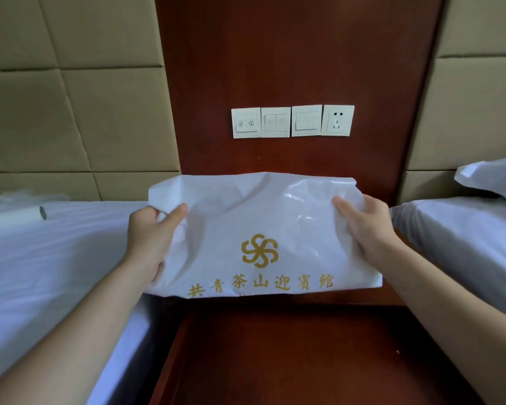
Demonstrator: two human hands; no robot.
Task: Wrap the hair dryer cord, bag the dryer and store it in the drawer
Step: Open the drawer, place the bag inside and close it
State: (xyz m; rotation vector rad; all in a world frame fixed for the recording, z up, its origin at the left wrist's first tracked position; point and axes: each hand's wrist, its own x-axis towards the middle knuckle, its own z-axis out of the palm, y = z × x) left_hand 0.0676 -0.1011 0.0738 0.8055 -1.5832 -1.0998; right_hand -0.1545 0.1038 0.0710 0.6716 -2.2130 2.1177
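Note:
A white bag with a gold pinwheel logo and gold characters is held up in the middle of the view, above a dark red wooden nightstand. My left hand grips the bag's left edge, thumb on the front. My right hand grips its right edge the same way. The bag looks bulky and creased; whatever is inside is hidden. No hair dryer, cord or drawer can be seen.
A bed with white sheets lies to the left, with a white roll on it. Another bed and a pillow lie to the right. Wall switches and a socket sit on the red panel behind.

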